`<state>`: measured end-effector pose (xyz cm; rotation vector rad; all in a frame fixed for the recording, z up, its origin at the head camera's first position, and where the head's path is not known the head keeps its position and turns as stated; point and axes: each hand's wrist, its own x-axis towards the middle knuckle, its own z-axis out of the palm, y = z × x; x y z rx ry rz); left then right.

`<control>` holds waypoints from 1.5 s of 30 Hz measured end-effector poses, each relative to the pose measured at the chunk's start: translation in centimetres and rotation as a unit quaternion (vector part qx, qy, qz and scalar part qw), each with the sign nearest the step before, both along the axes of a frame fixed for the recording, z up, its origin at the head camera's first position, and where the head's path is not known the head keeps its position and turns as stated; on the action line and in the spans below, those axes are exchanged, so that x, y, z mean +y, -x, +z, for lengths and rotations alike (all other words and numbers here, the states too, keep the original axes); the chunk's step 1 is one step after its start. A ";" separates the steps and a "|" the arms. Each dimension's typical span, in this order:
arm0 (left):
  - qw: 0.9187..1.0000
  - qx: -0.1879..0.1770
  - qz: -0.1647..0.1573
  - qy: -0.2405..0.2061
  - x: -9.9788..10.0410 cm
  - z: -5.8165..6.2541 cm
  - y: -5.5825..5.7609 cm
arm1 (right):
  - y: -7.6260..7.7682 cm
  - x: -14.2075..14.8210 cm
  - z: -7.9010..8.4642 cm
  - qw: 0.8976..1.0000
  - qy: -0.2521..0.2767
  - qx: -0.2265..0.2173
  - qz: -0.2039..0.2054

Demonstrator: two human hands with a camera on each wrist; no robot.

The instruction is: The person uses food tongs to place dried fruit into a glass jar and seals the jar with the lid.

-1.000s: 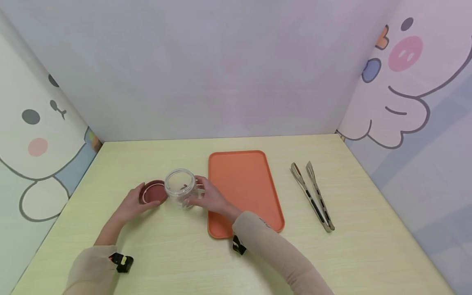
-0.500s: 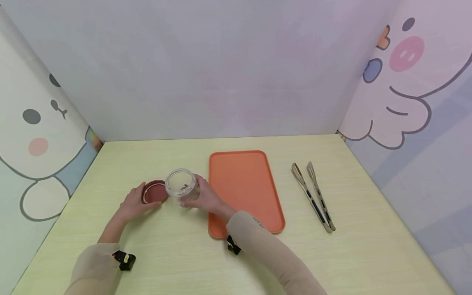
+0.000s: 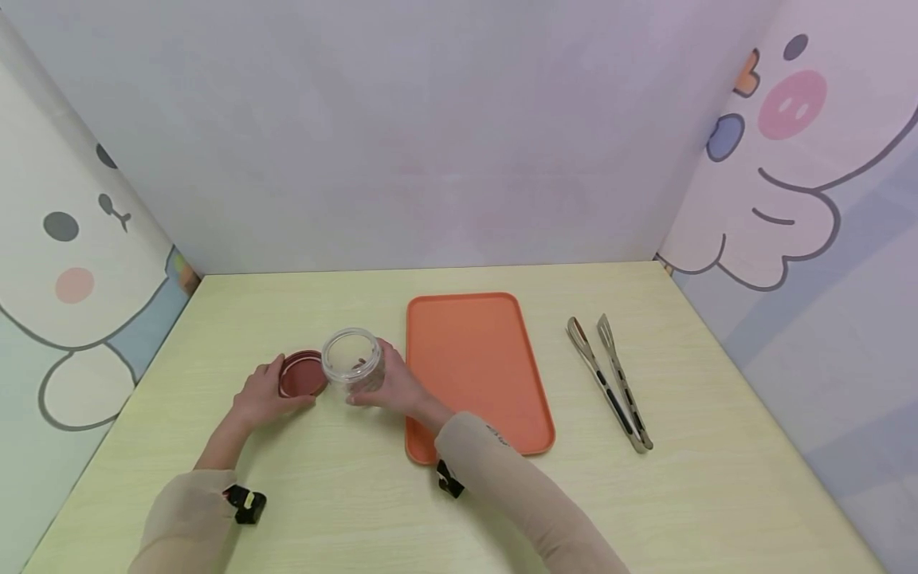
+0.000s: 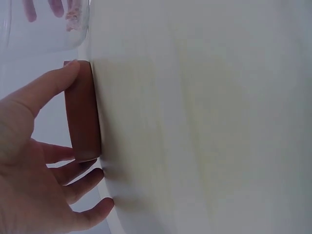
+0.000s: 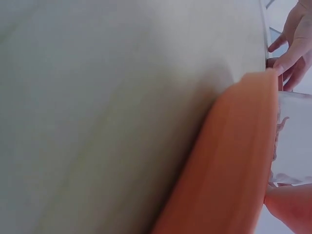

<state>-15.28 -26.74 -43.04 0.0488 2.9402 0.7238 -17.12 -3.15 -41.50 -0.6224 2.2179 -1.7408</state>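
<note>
A dark red round lid (image 3: 301, 378) lies on the table with its hollow side up. My left hand (image 3: 262, 400) holds it by the edge, thumb on the near side and fingers on the far side; the left wrist view shows the lid's side (image 4: 84, 112) between them. Right beside it stands a clear, lidless jar (image 3: 350, 359), upright. A few small pinkish-brown pieces (image 4: 74, 17) show low inside it. My right hand (image 3: 398, 386) grips the jar from its right side. In the right wrist view, the orange tray's edge partly covers the jar (image 5: 295, 141).
An orange rectangular tray (image 3: 473, 351) lies just right of the jar, under my right forearm. Farther right, metal tongs (image 3: 613, 391) with black grip parts lie spread on the pale wooden table (image 3: 344, 494). Walls with cartoon animals stand at the sides, a plain one at the back.
My right hand has come slightly left, wrapping closer round the jar. The left hand and the lid have shifted a little to the right, toward the jar.
</note>
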 end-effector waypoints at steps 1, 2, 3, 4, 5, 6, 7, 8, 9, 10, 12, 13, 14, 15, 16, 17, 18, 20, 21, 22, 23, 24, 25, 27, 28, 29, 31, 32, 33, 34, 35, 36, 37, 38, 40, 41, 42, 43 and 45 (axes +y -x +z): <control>1.000 0.001 0.002 0.004 0.0 -0.1 0.0 | 0.1 0.0 -0.2 1.000 -0.004 -0.001 -0.002; 1.000 0.001 0.003 0.006 0.0 -0.1 0.1 | 0.2 -0.1 -0.5 1.000 -0.008 -0.002 -0.004; 1.000 0.003 0.003 0.008 0.0 -0.2 0.1 | 0.3 -0.1 -0.8 1.000 -0.015 -0.002 -0.007; 1.000 0.006 0.003 0.008 0.0 -0.2 0.1 | 0.5 -0.2 -1.1 1.000 -0.021 -0.002 -0.009; 1.000 0.008 0.003 0.008 0.0 -0.2 0.2 | 0.7 -0.2 -1.5 1.000 -0.026 -0.002 -0.011; 1.000 0.011 0.002 0.006 0.0 -0.3 0.2 | 0.8 -0.3 -1.8 0.999 -0.033 -0.002 -0.012; 1.000 0.013 0.001 0.005 0.0 -0.3 0.2 | 1.0 -0.3 -2.2 0.999 -0.039 -0.003 -0.012; 1.000 0.015 -0.001 0.003 0.0 -0.3 0.2 | 1.1 -0.3 -2.3 0.999 -0.042 -0.002 -0.012; 1.000 0.016 -0.002 0.002 0.1 -0.3 0.2 | 1.1 -0.3 -2.4 0.999 -0.045 -0.002 -0.012; 1.000 0.016 -0.003 -0.001 0.1 -0.3 0.2 | 1.2 -0.3 -2.5 0.999 -0.048 -0.001 -0.013; 1.000 0.017 -0.008 -0.006 0.1 -0.3 0.2 | 1.2 -0.3 -2.5 0.999 -0.052 -0.001 -0.013; 1.000 0.017 -0.010 -0.008 0.2 -0.3 0.2 | 1.2 -0.3 -2.5 0.999 -0.052 -0.002 -0.013; 1.000 0.018 -0.013 -0.011 0.2 -0.2 0.1 | 1.2 -0.2 -2.5 0.998 -0.053 -0.001 -0.014; 1.000 0.019 -0.014 -0.015 0.3 -0.1 0.1 | 1.1 -0.2 -2.4 0.999 -0.053 -0.002 -0.013; 1.000 0.019 -0.017 -0.017 0.4 0.0 0.1 | 1.2 -0.2 -2.4 0.999 -0.052 -0.001 -0.013; 0.999 0.020 -0.019 -0.020 0.4 0.0 0.0 | 1.2 -0.2 -2.4 0.999 -0.053 0.000 -0.012; 0.999 0.020 -0.021 -0.022 0.5 0.1 0.0 | 1.2 -0.2 -2.3 0.998 -0.054 0.000 -0.012; 0.999 0.019 -0.023 -0.024 0.5 0.1 -0.1 | 1.2 -0.1 -2.4 0.998 -0.055 0.004 -0.010; 0.999 0.019 -0.023 -0.025 0.5 0.1 -0.1 | 1.2 -0.1 -2.4 0.998 -0.055 0.004 -0.009; 0.999 0.018 -0.024 -0.025 0.5 0.0 0.0 | 1.2 0.0 -2.4 0.999 -0.054 0.004 -0.008; 0.999 0.017 -0.025 -0.026 0.5 0.0 0.0 | 1.2 0.0 -2.4 0.999 -0.052 0.003 -0.007; 0.999 0.017 -0.026 -0.026 0.4 0.0 0.0 | 1.2 0.0 -2.3 0.999 -0.050 0.002 -0.006; 0.999 0.017 -0.026 -0.027 0.4 -0.1 0.1 | 1.2 0.1 -2.3 0.999 -0.048 0.002 -0.006; 0.999 0.017 -0.027 -0.028 0.3 -0.2 0.1 | 1.2 0.1 -2.3 0.999 -0.046 0.000 -0.007; 0.999 0.016 -0.027 -0.029 0.2 -0.2 0.2 | 1.2 0.2 -2.3 0.999 -0.046 0.001 -0.008; 0.999 0.014 -0.027 -0.032 0.2 -0.1 0.2 | 1.2 0.2 -2.3 0.999 -0.050 0.002 -0.010; 0.999 0.012 -0.025 -0.036 0.2 -0.1 0.2 | 1.2 0.3 -2.2 0.998 -0.056 0.008 -0.016; 0.999 0.011 -0.025 -0.040 0.2 0.0 0.2 | 1.2 0.3 -2.2 0.998 -0.060 0.008 -0.020; 0.999 0.009 -0.024 -0.043 0.2 0.1 0.2 | 1.2 0.4 -2.1 0.998 -0.063 0.010 -0.023; 0.999 0.008 -0.022 -0.047 0.2 0.2 0.1 | 1.2 0.5 -1.9 0.997 -0.066 0.010 -0.027; 0.998 0.007 -0.021 -0.050 0.2 0.3 0.1 | 1.1 0.6 -1.8 0.997 -0.069 0.010 -0.030; 0.998 0.006 -0.019 -0.052 0.2 0.4 0.1 | 1.1 0.7 -1.6 0.997 -0.071 0.010 -0.032; 0.998 0.003 -0.017 -0.055 0.2 0.5 0.1 | 1.1 0.8 -1.5 0.997 -0.074 0.008 -0.035; 0.998 0.001 -0.014 -0.056 0.2 0.5 0.1 | 1.1 0.9 -1.4 0.996 -0.078 0.006 -0.036; 0.998 -0.005 -0.009 -0.057 0.2 0.6 0.1 | 1.0 1.1 -1.2 0.996 -0.083 0.004 -0.036; 0.998 -0.006 -0.007 -0.057 0.2 0.7 0.1 | 1.0 1.3 -1.1 0.996 -0.083 0.003 -0.034; 0.998 -0.006 -0.005 -0.057 0.2 0.7 0.1 | 1.0 1.4 -1.0 0.996 -0.080 0.002 -0.032; 0.998 -0.005 -0.003 -0.059 0.2 0.7 0.1 | 1.0 1.6 -0.9 0.997 -0.075 0.001 -0.030; 0.998 0.001 0.002 -0.065 0.2 0.7 0.1 | 1.0 1.9 -0.6 0.998 -0.065 0.002 -0.025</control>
